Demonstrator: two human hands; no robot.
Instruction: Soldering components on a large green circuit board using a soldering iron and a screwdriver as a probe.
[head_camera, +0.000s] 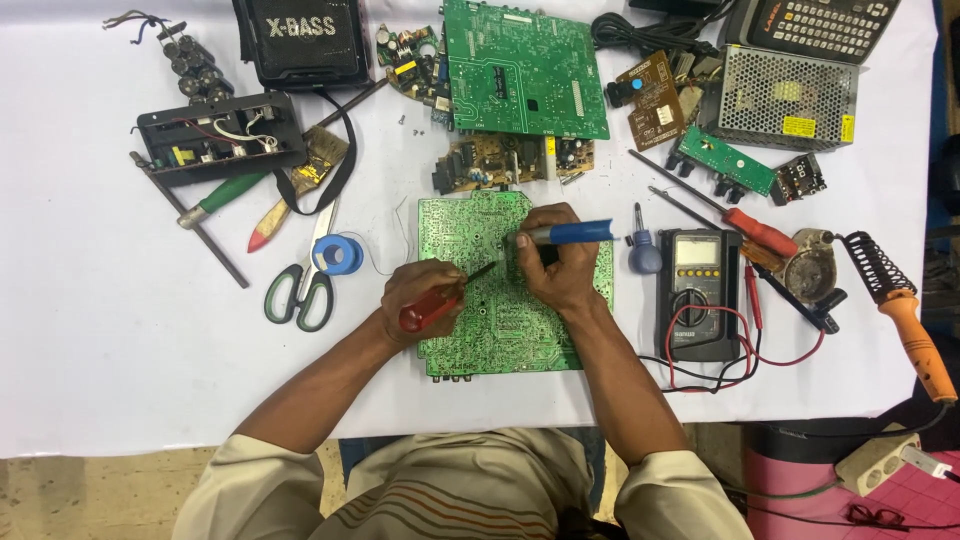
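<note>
A green circuit board (480, 345) lies flat on the white table in front of me. My left hand (418, 296) grips a red-handled screwdriver (432, 310), its dark shaft pointing right toward the board's middle. My right hand (555, 262) holds a blue-handled tool (580, 233) lying sideways, its grey tip near my fingers over the board. Both tool tips meet close together above the board's upper centre. What exactly the tips touch is hidden by my fingers.
A multimeter (703, 292) with red and black leads sits right of the board. A soldering iron (905, 315) rests on its stand at far right. Scissors (303, 290) and a blue tape roll (340, 254) lie left. More boards (525, 70), a metal power supply (785, 95) and screwdrivers fill the far side.
</note>
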